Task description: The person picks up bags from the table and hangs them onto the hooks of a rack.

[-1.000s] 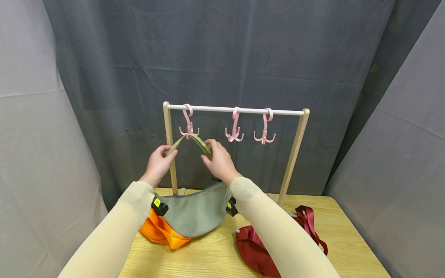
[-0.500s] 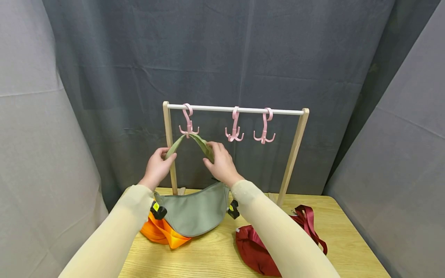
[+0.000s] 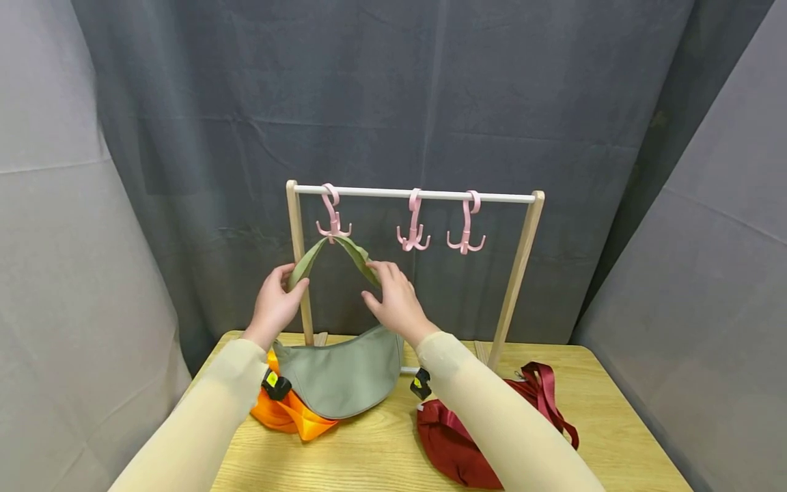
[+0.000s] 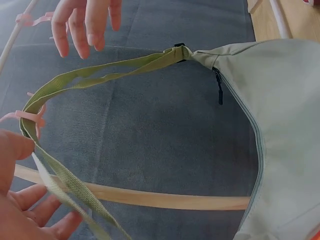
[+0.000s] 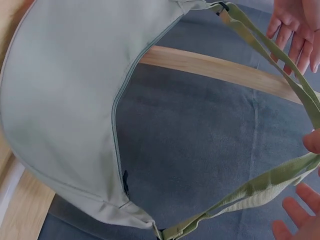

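Observation:
A grey-green crescent shoulder bag [image 3: 344, 376] hangs by its olive strap [image 3: 358, 256], which loops over the leftmost pink hook [image 3: 334, 222]. In the left wrist view the strap [image 4: 65, 80] passes under a prong of that hook [image 4: 32, 117]. My left hand [image 3: 277, 301] is at the strap's left side, thumb and fingers parted around it. In the right wrist view, this left hand's fingers [image 5: 295, 37] are straight. My right hand [image 3: 396, 297] is by the strap's right side, fingertips near it and thumb spread away. The bag's dark zipper [image 5: 117, 110] runs along its inner curve.
A rack with a white bar [image 3: 375, 193] and wooden posts [image 3: 519, 266] stands on the wooden table [image 3: 369, 458]. Two more pink hooks [image 3: 413, 222] hang rightward. An orange fabric item [image 3: 285, 410] lies behind the green bag. A dark red bag [image 3: 455, 444] rests at right.
Both hands have moved slightly down and apart along the strap, with the fingers loosening from it. The strap stays on the hook, and the bag barely moves.

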### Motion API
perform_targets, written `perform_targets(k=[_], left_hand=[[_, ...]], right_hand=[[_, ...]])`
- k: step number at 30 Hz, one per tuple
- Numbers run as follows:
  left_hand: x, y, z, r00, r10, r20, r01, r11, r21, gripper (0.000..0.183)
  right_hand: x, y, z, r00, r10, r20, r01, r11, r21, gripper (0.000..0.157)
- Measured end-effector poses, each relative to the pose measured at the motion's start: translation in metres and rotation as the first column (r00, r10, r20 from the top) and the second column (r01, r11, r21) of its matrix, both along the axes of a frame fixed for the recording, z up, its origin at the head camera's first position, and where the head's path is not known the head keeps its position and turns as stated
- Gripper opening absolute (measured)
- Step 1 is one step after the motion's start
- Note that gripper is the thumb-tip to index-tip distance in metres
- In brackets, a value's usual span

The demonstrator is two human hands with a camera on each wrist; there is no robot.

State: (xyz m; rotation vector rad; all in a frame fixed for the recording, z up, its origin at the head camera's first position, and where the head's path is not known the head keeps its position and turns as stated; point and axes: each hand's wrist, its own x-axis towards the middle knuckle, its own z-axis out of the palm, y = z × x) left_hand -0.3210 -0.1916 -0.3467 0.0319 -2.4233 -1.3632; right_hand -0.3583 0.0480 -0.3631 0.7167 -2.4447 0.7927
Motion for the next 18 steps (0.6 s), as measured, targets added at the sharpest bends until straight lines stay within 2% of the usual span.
perform_targets(k=[6,11,18], left_hand=[[0.008,0.001,-0.004,1.000,0.006,-0.016,-0.007,0.999,-0.053,0.057],[0.016,0.003,-0.008,1.000,-0.018,-0.012,0.016,0.993,-0.115,0.061],[0.033,0.014,-0.013,0.994,-0.061,-0.096,0.041,0.980,-0.193,0.061]], right_hand=[[0.007,0.011,-0.003,1.000,0.007,-0.004,-0.007,1.000,-0.008,0.052],[0.015,0.018,-0.002,1.000,0.021,-0.018,-0.022,0.999,-0.047,0.051],[0.026,0.026,-0.004,0.998,0.049,-0.046,-0.052,0.995,-0.081,0.050]])
